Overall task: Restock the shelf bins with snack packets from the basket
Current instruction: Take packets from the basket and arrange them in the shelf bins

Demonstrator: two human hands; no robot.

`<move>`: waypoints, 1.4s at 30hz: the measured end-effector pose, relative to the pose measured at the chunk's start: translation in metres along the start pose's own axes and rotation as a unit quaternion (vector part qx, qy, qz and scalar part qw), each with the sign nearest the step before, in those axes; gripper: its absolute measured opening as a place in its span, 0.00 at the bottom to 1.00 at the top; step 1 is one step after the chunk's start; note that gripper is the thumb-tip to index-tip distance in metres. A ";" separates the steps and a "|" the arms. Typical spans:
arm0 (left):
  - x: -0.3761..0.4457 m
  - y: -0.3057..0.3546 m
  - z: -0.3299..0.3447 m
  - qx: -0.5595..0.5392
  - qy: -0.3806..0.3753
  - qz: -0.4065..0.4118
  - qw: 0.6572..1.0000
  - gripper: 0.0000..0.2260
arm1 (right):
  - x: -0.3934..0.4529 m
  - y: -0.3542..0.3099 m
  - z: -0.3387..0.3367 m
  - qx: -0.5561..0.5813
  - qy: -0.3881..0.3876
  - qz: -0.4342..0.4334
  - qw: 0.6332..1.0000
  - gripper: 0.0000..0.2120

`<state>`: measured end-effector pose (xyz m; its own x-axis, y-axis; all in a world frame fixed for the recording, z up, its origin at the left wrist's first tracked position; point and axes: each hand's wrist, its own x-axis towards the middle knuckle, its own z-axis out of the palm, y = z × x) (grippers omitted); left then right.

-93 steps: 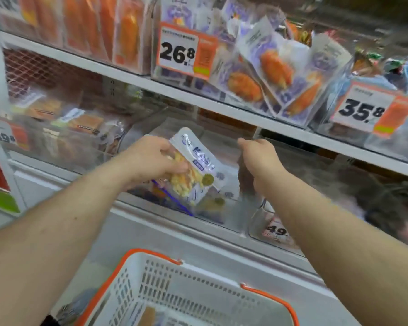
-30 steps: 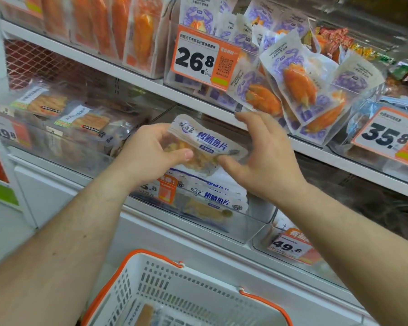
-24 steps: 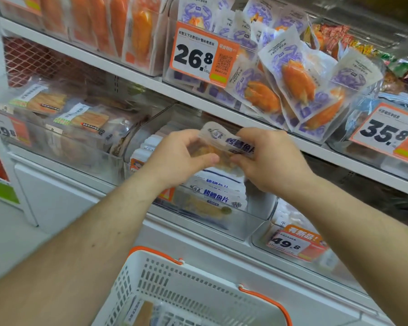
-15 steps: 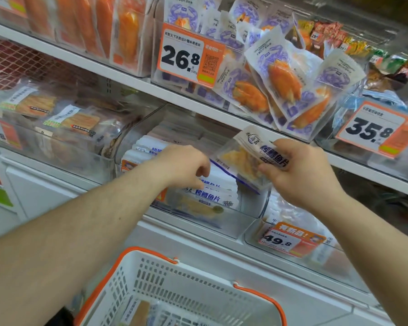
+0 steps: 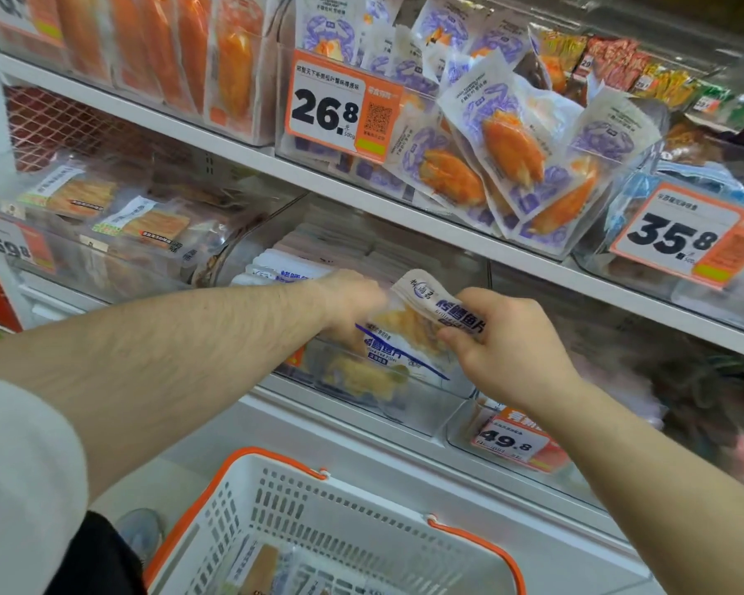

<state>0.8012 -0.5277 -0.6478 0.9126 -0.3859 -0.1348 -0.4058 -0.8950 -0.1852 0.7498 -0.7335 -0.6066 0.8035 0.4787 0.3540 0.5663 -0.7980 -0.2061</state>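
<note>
The basket (image 5: 318, 526) sits lowest and nearest — white perforated plastic with an orange rim, and at least 1 packet lying flat inside.

Above it, the right hand (image 5: 507, 350) pinches the top edge of a packet (image 5: 422, 311), thumb under and fingers curled over the printed white band. The left hand (image 5: 349, 302) is just left of that pinch and behind the packet; its fingers are hidden, so I cannot tell whether it grips or only parts the stack.

The packet hangs over the front of the clear bin (image 5: 361, 392), tilted, its lower end touching the packets already in there. To seat it well, I would keep the pinch high, let the left hand hold the row back, and slide the packet down in front with the label facing out.

The film looks thin, glossy and crinkly, flat with a soft lump of yellowish fillet showing through its clear lower part. The bin is rigid and see-through — behind the grip, more white packets stand on edge.
</note>
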 end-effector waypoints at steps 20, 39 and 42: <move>0.002 -0.016 0.009 -0.095 0.000 -0.013 0.995 0.10 | 0.034 -0.012 0.056 -0.097 -0.283 -0.006 0.954 0.18; -0.022 -0.028 0.005 -0.271 0.089 -0.036 0.958 0.10 | 0.056 -0.026 0.069 0.008 -0.345 0.116 0.931 0.15; -0.036 -0.025 0.007 -0.318 0.144 -0.058 0.935 0.11 | 0.052 -0.018 0.059 0.024 -0.277 0.123 0.953 0.14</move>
<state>0.7783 -0.4905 -0.6449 0.9614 -0.2395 0.1357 -0.2752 -0.8510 0.4473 0.7922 -0.6731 -0.6383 0.8797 0.4089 -0.2428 0.3446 -0.9000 -0.2669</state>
